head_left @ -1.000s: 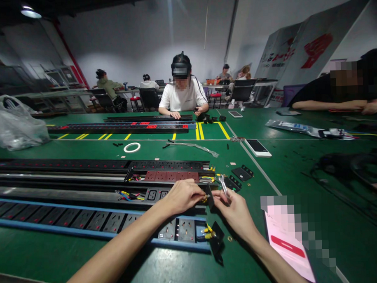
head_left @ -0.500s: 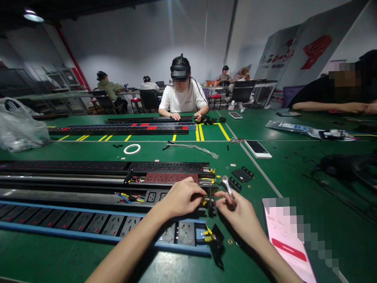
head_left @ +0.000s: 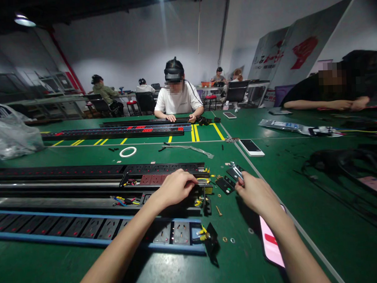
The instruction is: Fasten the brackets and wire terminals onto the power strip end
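Observation:
My left hand [head_left: 177,188] rests over the black socket strip beside the brown sockets [head_left: 152,179], fingers curled near the yellow wire ends; what its fingertips hold, if anything, is hidden. My right hand [head_left: 250,189] grips a silver wrench [head_left: 237,170] above the table, over small black plates [head_left: 224,185]. Between the hands, a black end plate [head_left: 207,206] with yellow terminals sits at a strip's end. Nearer me is a blue-edged socket strip [head_left: 100,231], with another black end plate [head_left: 212,244] tilted at its end. A brass screw [head_left: 219,210] lies right of the strips.
Loose washers [head_left: 225,239] lie near the blue strip's end. A pink-screened phone [head_left: 272,244] is under my right forearm. Farther off are a white phone [head_left: 251,148], a white ring [head_left: 128,152], a plastic bag [head_left: 13,133] and black cables [head_left: 334,173]. A person [head_left: 178,98] sits opposite.
My right hand has moved right with the wrench, away from the end plate. My left hand has shifted slightly. The brass screw now shows on the table. The whole view has shifted a little.

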`<action>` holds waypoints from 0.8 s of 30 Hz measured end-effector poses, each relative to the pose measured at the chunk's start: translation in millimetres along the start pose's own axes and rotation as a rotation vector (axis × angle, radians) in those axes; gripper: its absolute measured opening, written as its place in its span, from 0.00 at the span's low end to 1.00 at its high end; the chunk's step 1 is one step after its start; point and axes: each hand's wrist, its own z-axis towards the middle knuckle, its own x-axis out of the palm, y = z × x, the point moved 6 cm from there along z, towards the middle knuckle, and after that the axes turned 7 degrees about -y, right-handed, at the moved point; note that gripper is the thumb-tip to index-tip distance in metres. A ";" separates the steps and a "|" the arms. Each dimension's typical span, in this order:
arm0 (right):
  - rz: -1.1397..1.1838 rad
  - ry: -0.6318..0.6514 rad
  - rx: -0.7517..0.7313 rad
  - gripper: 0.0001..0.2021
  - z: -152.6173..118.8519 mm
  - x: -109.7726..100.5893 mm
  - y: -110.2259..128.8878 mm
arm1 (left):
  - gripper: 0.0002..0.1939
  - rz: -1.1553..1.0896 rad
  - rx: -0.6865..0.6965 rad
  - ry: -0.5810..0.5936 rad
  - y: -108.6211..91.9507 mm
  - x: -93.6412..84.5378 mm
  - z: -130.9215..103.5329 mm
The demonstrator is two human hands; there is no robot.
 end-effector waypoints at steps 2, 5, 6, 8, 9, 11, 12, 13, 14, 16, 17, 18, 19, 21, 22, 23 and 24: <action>0.000 0.024 0.014 0.08 10.1 -1.1 0.2 | 0.12 0.012 -0.001 0.022 -2.6 -0.9 8.3; 0.010 0.057 0.005 0.09 23.4 8.6 2.1 | 0.14 -0.024 -0.010 0.033 -9.5 -0.4 21.7; 0.013 0.067 0.000 0.09 26.3 13.7 2.9 | 0.14 -0.042 -0.023 0.042 -11.4 1.3 25.5; 0.010 0.087 -0.001 0.09 29.1 24.0 3.3 | 0.14 -0.056 -0.050 0.058 -14.1 6.3 31.0; 0.004 0.097 0.004 0.10 29.1 28.1 2.7 | 0.14 -0.053 -0.057 0.062 -14.7 9.4 32.7; -0.013 0.113 0.024 0.11 27.4 32.5 -0.2 | 0.14 -0.039 -0.061 0.084 -14.1 17.3 33.5; -0.022 0.119 0.036 0.12 26.0 32.6 -2.3 | 0.14 -0.026 -0.059 0.090 -12.9 21.0 33.1; -0.031 0.125 0.049 0.13 24.5 31.5 -4.8 | 0.14 -0.005 -0.048 0.092 -11.9 24.2 32.4; -0.040 0.131 0.066 0.13 23.0 29.4 -7.4 | 0.14 0.023 -0.028 0.084 -11.2 26.4 31.6; -0.057 0.145 0.103 0.14 20.5 23.7 -12.7 | 0.14 0.071 0.021 0.085 -11.5 29.9 30.0; -0.064 0.150 0.121 0.14 19.6 20.5 -14.8 | 0.14 0.092 0.041 0.091 -12.1 30.8 29.3; -0.069 0.153 0.133 0.14 19.0 17.4 -16.3 | 0.14 0.113 0.055 0.102 -12.9 31.4 28.8; -0.070 0.153 0.138 0.14 18.5 14.6 -16.9 | 0.14 0.133 0.063 0.114 -13.7 31.4 28.6; -0.064 0.151 0.126 0.17 17.6 10.2 -15.5 | 0.15 0.172 0.079 0.142 -15.4 30.6 28.5; -0.059 0.153 0.112 0.19 16.4 8.9 -13.5 | 0.16 0.186 0.088 0.154 -16.1 30.0 28.5; -0.055 0.161 0.094 0.20 14.5 8.4 -10.8 | 0.16 0.195 0.096 0.163 -16.3 29.3 28.6; -0.053 0.176 0.076 0.21 11.6 8.7 -7.6 | 0.16 0.197 0.102 0.167 -16.2 28.8 28.8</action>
